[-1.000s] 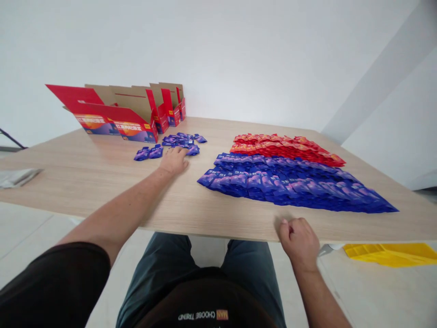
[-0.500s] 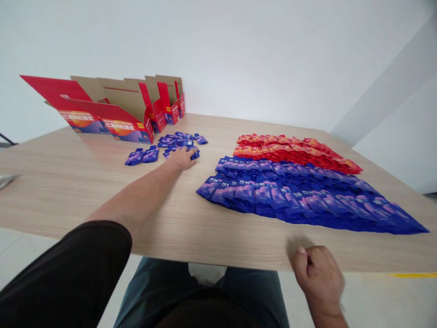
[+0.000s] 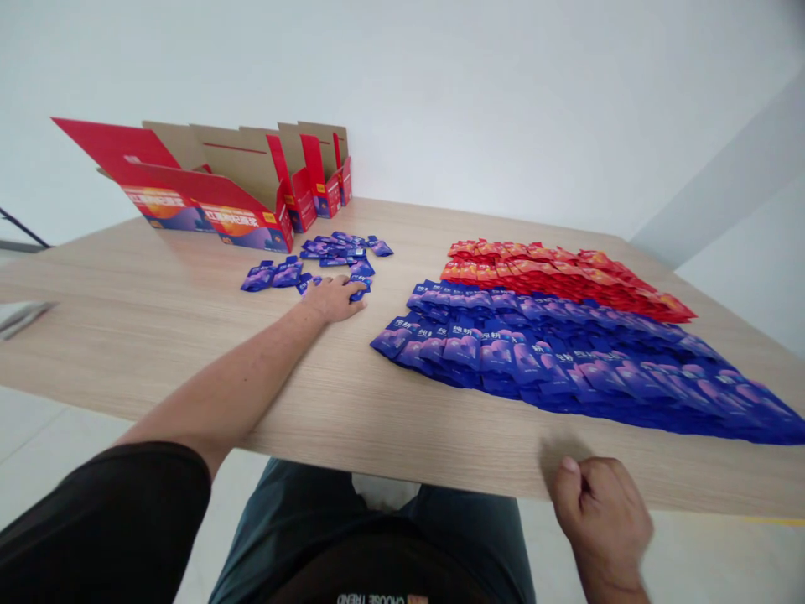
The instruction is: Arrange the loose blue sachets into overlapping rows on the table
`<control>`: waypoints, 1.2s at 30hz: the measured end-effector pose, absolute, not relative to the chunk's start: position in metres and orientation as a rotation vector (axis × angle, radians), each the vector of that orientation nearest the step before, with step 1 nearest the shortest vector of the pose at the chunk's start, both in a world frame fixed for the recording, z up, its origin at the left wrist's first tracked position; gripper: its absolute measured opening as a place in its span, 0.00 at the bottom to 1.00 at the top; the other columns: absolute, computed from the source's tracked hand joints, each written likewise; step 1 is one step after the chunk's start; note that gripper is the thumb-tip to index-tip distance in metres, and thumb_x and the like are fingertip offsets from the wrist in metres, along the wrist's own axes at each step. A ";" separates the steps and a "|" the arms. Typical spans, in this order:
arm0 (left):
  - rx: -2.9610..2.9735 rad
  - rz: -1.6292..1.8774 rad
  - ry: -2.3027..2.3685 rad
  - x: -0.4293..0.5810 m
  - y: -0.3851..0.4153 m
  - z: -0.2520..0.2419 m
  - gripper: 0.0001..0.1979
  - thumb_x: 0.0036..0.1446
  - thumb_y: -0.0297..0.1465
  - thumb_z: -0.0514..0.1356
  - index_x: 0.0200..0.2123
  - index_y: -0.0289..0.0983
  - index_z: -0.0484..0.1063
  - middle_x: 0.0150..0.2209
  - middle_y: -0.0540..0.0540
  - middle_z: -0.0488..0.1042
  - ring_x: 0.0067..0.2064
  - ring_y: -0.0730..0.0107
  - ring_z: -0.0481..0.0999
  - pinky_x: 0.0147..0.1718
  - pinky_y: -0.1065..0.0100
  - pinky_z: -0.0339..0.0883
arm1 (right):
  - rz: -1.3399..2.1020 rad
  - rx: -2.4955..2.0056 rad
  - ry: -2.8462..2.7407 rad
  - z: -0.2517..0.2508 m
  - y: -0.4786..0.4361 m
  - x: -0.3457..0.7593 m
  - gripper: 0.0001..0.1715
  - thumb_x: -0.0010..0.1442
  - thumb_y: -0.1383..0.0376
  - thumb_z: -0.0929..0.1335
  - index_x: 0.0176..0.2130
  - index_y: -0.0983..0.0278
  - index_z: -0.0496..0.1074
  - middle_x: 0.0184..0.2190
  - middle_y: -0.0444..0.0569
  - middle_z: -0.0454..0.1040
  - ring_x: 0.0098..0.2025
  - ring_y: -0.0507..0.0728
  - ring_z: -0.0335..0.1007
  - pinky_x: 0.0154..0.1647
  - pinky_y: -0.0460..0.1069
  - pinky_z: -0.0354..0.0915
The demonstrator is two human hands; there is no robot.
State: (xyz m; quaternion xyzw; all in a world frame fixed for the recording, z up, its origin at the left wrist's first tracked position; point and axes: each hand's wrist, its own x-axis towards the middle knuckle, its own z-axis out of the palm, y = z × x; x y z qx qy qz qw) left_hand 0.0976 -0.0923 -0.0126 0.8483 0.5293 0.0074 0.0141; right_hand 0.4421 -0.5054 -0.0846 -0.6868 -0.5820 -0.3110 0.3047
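Note:
My left hand [image 3: 333, 300] lies palm down at the near side of a loose cluster of blue-purple packets [image 3: 340, 247], fingers spread over one or two of them; its palm hides part of what is beneath. Two more blue packets [image 3: 272, 275] lie left of the cluster. My right hand [image 3: 602, 512] is a closed fist at the table's front edge, and whether anything is inside cannot be seen. Beyond it, overlapping rows of blue packets [image 3: 566, 361] spread across the right side, with rows of red packets [image 3: 541, 268] behind them.
Open red cartons [image 3: 239, 226] with raised flaps stand in a row at the back left. A whitish object [image 3: 22, 317] lies at the table's left. The wooden table [image 3: 352, 419] reaches back to a pale wall.
My left hand has drawn back slightly toward me, and a few packets under it have shifted nearer, away from the cluster. The view has shifted slightly. My right fist stays closed.

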 end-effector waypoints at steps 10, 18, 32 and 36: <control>2.701 -0.029 1.556 0.029 -0.211 -0.012 0.29 0.70 0.54 0.55 0.71 0.60 0.67 0.73 0.41 0.66 0.70 0.35 0.67 0.68 0.36 0.57 | -0.886 -1.753 -1.552 -0.084 -0.502 0.446 0.19 0.71 0.66 0.67 0.29 0.55 0.57 0.25 0.44 0.62 0.28 0.58 0.59 0.31 0.54 0.52; 2.681 0.007 1.528 0.016 -0.248 -0.003 0.27 0.72 0.52 0.52 0.67 0.50 0.73 0.63 0.37 0.77 0.66 0.40 0.73 0.67 0.41 0.59 | -0.875 -1.781 -1.516 -0.091 -0.498 0.455 0.19 0.69 0.63 0.67 0.27 0.55 0.57 0.25 0.45 0.61 0.29 0.58 0.58 0.31 0.54 0.49; 2.386 0.306 1.722 0.046 -0.246 -0.002 0.30 0.59 0.36 0.70 0.62 0.42 0.69 0.49 0.41 0.84 0.56 0.48 0.82 0.51 0.59 0.71 | -0.790 -1.822 -1.455 -0.092 -0.496 0.451 0.19 0.67 0.62 0.66 0.27 0.56 0.55 0.25 0.46 0.60 0.31 0.59 0.57 0.33 0.54 0.49; 2.289 0.447 1.711 0.047 -0.249 0.002 0.32 0.55 0.31 0.70 0.63 0.41 0.69 0.50 0.41 0.83 0.52 0.53 0.82 0.49 0.62 0.72 | -0.753 -1.860 -1.435 -0.091 -0.496 0.450 0.20 0.68 0.61 0.65 0.27 0.55 0.54 0.25 0.47 0.61 0.32 0.60 0.58 0.33 0.54 0.49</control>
